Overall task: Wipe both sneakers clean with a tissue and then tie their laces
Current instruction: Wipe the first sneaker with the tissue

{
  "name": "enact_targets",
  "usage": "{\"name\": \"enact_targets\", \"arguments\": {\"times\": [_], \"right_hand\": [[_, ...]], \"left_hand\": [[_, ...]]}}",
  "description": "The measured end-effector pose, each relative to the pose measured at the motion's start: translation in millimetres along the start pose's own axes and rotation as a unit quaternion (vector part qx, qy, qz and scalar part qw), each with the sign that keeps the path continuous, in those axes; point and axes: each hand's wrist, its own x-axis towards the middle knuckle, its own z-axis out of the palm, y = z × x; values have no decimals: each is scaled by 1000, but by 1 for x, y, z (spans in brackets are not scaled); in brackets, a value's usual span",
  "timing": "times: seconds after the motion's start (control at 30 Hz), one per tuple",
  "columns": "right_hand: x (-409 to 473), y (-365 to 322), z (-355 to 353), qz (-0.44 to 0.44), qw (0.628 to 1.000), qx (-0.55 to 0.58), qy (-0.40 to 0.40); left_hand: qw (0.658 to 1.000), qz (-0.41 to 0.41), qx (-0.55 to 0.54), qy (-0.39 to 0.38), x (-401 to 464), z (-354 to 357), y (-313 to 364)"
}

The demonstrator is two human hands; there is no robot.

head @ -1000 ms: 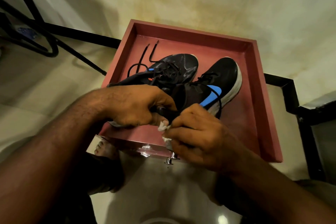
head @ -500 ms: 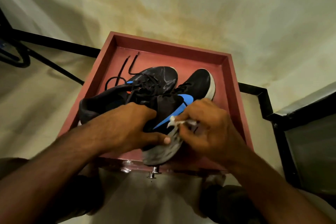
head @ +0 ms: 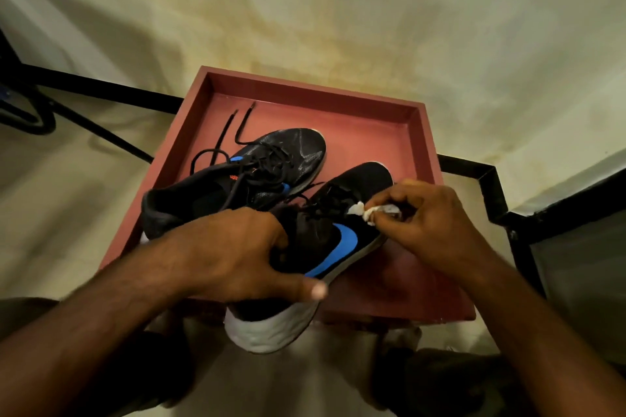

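The person's left hand (head: 237, 257) grips the near sneaker (head: 325, 240) at its collar and heel, fingers curled into the opening and the thumb laid along the white sole, so the shoe is tilted with its heel hanging past the near edge of the red tray (head: 420, 132). The right hand (head: 430, 223) pinches a crumpled white tissue (head: 369, 211) between thumb and fingertips and presses it to the black upper just ahead of the blue swoosh, beside the loose laces. The second sneaker (head: 281, 159) lies toward the far left of the tray, dusty across the toe, its laces (head: 237, 125) trailing untied toward the far edge. The step in hand looks like wiping the side panel and toe. To do it well, the left hand should keep the shoe braced, turning it so each dirty face meets the tissue, while the right draws firm strokes one way and refolds to a clean patch, staying clear of the laces.
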Motion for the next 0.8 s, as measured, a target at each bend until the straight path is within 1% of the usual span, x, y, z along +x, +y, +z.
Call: {"name": "enact_targets", "arguments": {"times": [0.03,0.1,0.17,0.3,0.4,0.43,0.47,0.53,0.57,0.6,0.7,0.77,0.8], "right_hand": [[1,2,1,9,1000,-5,0],[4,5,2,25,999,-22,7],[8,5,-2,38,998,-34,35],[14,19,-17,93,983,-14,155],[14,24,-19,127,977,6,171],[14,23,-17,125,978,1,166],[14,22,-15,121,980,-7,160],[15,18,-12,119,981,-20,151],[15,17,-11,122,981,-25,148],[16,16,-11,125,981,-26,146],[15,13,-11,129,981,-34,144],[14,14,-12,132,980,-31,149],[14,14,-13,134,979,-29,154]], "left_hand": [[998,-28,-6,47,0,7,6],[990,-50,52,122,3,23,21],[983,-55,82,154,4,30,28],[978,-55,66,193,-1,21,23],[967,-31,7,251,-4,12,18],[960,-26,16,278,-3,8,12],[951,-23,48,306,-1,4,6],[927,-46,148,341,1,-6,-12],[919,-70,188,339,2,-10,-21],[919,-97,207,321,0,-14,-28],[931,-165,196,260,-4,-16,-33],[930,-176,215,240,-2,-13,-30],[934,-163,215,234,1,-12,-28]]}}
